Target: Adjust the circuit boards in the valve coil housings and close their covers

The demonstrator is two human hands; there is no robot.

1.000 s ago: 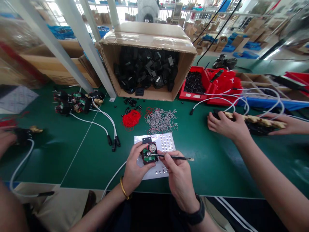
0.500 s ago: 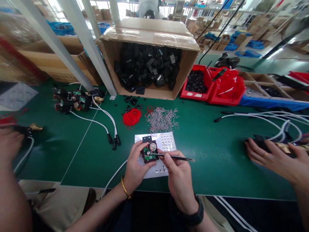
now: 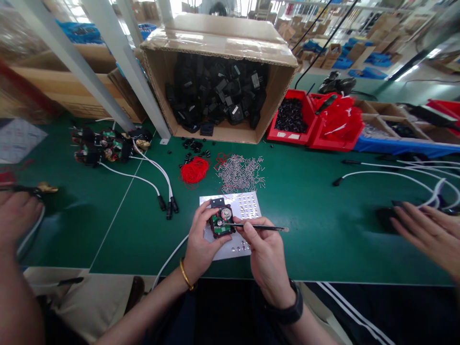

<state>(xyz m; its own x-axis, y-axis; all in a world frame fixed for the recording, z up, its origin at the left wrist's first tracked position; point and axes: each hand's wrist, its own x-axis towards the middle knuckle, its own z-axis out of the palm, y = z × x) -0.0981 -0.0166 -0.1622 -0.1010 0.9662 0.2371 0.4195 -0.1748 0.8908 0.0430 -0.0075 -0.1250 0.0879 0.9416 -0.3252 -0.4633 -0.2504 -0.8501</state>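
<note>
My left hand grips a small black housing with a green circuit board, fingers and thumb at its edges. Two round metal parts sit on the board. Between the thumb and fingers of my right hand is a pair of slim black tweezers. Their thin tip reaches the smaller metal part; whether it grips anything is too small to tell. Beneath both hands lies a white sheet with rows of small shiny round pieces. A white cable runs from near my left hand over the table's front edge.
Metal pins, red wire and black bits lie behind the sheet. A cardboard box of black housings stands at the back, red bins to its right. Wired assemblies lie left. Co-workers' hands work at both sides.
The view has shifted slightly. My hands keep their hold, with the tweezers' tip still at the board. The co-worker's hand on the right has moved right, along with the black part there.
</note>
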